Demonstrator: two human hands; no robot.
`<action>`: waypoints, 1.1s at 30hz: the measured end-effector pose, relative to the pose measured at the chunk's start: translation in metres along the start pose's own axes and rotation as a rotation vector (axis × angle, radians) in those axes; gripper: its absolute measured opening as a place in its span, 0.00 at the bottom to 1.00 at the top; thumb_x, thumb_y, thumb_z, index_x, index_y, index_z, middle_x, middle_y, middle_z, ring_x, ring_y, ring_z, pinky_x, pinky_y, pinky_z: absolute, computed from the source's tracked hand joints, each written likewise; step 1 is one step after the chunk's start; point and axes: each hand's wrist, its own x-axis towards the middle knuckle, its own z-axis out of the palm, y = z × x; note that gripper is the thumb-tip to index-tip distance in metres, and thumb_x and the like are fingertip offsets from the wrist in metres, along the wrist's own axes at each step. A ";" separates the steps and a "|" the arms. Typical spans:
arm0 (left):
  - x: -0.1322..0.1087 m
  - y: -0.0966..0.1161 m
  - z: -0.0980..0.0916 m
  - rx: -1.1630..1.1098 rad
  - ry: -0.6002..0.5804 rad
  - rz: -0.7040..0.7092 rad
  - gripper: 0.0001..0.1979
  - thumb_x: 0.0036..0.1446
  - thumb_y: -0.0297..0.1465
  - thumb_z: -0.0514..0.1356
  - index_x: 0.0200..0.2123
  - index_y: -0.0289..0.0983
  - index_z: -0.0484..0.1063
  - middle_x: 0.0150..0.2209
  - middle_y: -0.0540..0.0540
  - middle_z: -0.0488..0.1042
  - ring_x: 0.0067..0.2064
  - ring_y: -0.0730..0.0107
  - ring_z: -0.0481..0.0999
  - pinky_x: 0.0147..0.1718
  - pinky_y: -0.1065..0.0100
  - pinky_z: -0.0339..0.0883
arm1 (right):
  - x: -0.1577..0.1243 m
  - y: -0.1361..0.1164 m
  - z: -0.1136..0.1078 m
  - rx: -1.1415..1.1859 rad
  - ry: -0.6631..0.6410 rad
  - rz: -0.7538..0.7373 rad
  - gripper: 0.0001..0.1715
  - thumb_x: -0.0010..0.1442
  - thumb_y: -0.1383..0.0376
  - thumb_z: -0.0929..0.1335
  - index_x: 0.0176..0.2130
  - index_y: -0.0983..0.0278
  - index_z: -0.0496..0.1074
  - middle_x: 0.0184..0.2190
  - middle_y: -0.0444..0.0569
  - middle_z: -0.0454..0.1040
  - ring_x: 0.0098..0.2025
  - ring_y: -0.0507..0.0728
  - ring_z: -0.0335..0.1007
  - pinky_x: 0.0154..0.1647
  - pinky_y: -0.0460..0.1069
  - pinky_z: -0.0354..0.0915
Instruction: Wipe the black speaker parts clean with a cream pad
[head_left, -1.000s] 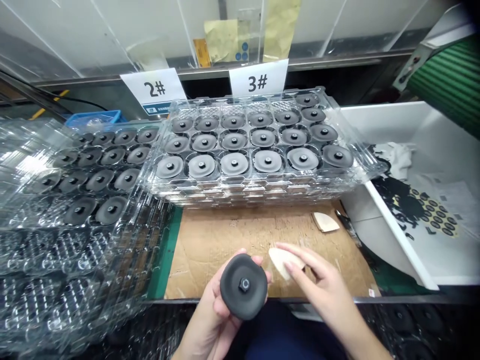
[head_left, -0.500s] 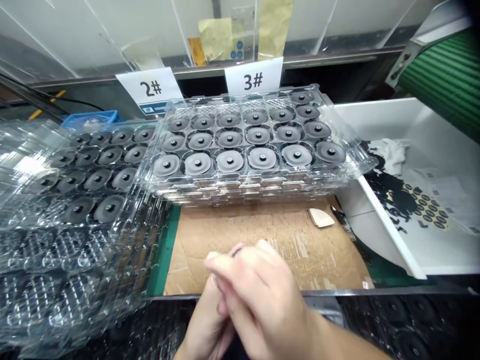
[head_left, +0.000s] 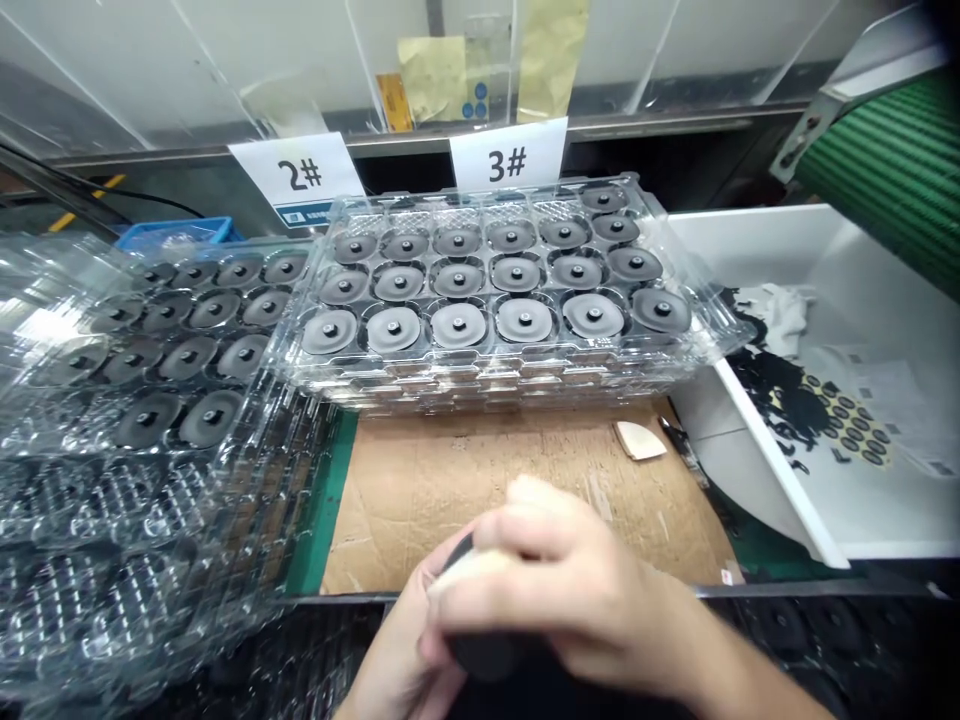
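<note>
Low in the middle, my left hand [head_left: 409, 640] is closed around a dark round part [head_left: 487, 655], most of which the other hand covers. My right hand [head_left: 555, 590] lies over that part with its fingers curled and slightly blurred. Something pale shows at its fingertips, but I cannot make out whether it is held or a finger. Both hands are above the near edge of a brown cardboard sheet [head_left: 450, 480]. Beyond them, a stack of clear plastic trays [head_left: 480, 375] carries rows of dark round parts with small central knobs.
More clear trays [head_left: 150, 520] pile up at left. A cream wedge-shaped pad [head_left: 640, 440] and a dark slim tool [head_left: 682, 450] lie on the cardboard's right. A white bin [head_left: 780, 470] holds black scraps and a sticker sheet [head_left: 862, 430]. A green roll [head_left: 892, 170] overhangs it.
My right hand has shifted slightly right and turned from clasping the left, so the dark round part between the hands now shows. The camera view has moved a little.
</note>
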 end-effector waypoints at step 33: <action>0.005 -0.015 -0.034 -0.115 0.168 0.083 0.27 0.38 0.38 0.67 0.46 0.44 0.72 0.50 0.44 0.73 0.48 0.61 0.73 0.45 0.69 0.66 | -0.024 0.033 0.039 -0.007 0.242 0.464 0.14 0.62 0.69 0.61 0.45 0.59 0.70 0.38 0.46 0.75 0.39 0.54 0.70 0.40 0.50 0.61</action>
